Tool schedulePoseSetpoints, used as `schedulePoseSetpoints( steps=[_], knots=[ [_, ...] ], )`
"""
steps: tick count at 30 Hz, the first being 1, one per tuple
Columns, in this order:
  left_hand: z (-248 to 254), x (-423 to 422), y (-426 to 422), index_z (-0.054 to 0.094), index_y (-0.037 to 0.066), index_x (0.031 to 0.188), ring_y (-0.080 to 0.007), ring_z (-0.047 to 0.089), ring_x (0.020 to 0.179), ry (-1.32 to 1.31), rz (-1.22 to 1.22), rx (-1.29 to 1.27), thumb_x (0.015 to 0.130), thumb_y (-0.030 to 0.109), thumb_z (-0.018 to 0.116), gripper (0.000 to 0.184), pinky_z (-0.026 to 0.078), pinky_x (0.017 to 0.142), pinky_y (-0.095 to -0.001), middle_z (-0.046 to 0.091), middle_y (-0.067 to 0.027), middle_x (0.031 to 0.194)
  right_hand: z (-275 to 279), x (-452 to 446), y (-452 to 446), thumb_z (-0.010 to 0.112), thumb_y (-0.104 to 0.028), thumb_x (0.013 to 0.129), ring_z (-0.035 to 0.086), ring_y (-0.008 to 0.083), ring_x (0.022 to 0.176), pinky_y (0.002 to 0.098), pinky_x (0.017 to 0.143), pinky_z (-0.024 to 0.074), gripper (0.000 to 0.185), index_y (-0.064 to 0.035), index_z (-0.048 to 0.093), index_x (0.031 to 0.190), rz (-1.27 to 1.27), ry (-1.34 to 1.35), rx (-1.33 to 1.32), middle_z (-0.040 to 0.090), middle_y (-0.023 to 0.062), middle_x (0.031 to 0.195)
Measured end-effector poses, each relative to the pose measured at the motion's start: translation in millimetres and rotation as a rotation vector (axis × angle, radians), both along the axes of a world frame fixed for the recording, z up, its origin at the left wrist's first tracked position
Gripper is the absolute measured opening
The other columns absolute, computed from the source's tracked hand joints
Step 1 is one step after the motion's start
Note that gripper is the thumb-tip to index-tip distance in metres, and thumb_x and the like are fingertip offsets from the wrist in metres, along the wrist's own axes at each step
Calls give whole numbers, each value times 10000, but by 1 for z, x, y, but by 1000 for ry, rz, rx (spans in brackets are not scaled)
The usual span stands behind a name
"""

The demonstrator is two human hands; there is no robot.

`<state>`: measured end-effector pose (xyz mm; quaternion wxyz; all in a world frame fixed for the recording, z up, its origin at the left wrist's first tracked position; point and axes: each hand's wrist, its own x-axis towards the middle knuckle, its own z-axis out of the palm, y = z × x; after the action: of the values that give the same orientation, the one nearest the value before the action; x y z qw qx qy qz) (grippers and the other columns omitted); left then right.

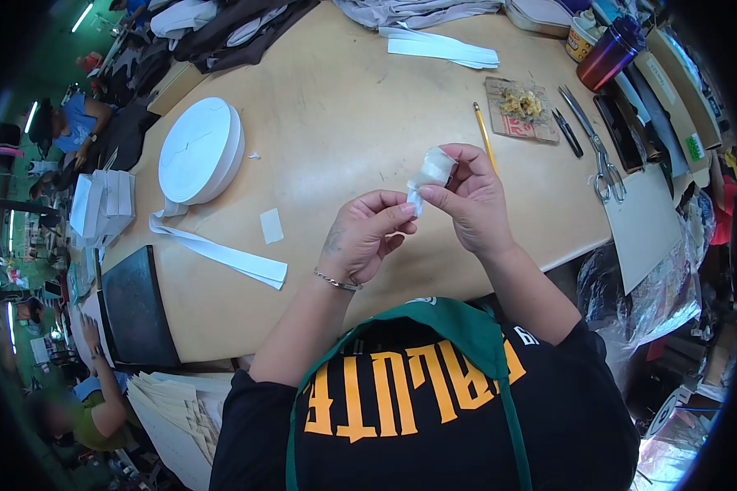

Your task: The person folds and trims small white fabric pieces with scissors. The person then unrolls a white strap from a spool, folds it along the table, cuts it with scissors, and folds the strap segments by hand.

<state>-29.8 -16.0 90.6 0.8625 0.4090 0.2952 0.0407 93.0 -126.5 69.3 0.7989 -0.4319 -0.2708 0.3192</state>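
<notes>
In front of my chest, both hands hold a small folded off-white strip; I cannot tell whether it is paper or cloth. My left hand, with a bracelet at the wrist, pinches its lower end between thumb and fingers. Higher up, my right hand grips the wider upper part, partly covering it. A small pale rectangle lies on the table left of my hands. Further left, a large roll of white tape lies flat, and its loose end trails toward me.
On the right of the table are a pencil, crumbs on brown paper, thread snips, scissors and a bottle. White strips lie at the back. A black folder is at left. Other people sit beyond.
</notes>
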Motion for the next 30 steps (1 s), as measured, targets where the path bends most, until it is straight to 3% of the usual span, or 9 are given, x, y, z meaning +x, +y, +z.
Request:
schedulePoseSetpoints(
  steps=[9, 11, 17, 30],
  knots=[
    [0, 8, 0, 618, 41, 885, -74, 568, 676, 72, 188, 216, 820, 89, 623, 81, 432, 580, -177, 612, -8, 771, 4, 18, -13, 628, -32, 815, 550, 80, 810, 240, 770, 438, 340, -58, 483, 1122, 190, -60, -107, 570, 17, 937],
    [-3, 8, 0, 632, 17, 871, -74, 568, 666, -9, 184, 229, 794, 104, 668, 121, 433, 591, -183, 627, -25, 769, 2, 15, -11, 640, -38, 808, 548, 68, 785, 236, 752, 428, 382, -64, 472, 1150, 216, -109, -162, 583, 9, 883],
    [-2, 8, -4, 634, -36, 902, -67, 558, 658, -109, 170, 505, 822, 80, 637, 140, 461, 620, -185, 621, -31, 752, 7, 12, -12, 667, -35, 780, 559, 71, 759, 234, 726, 425, 526, -64, 416, 1241, 204, -197, -255, 594, 12, 771],
    [2, 4, -6, 631, -31, 909, -93, 577, 705, -76, 100, 384, 832, 77, 617, 133, 472, 670, -214, 634, -58, 796, 3, 10, -12, 650, -92, 816, 549, 60, 707, 201, 647, 426, 379, -64, 493, 1159, 125, -255, -237, 586, 4, 745]
  ],
)
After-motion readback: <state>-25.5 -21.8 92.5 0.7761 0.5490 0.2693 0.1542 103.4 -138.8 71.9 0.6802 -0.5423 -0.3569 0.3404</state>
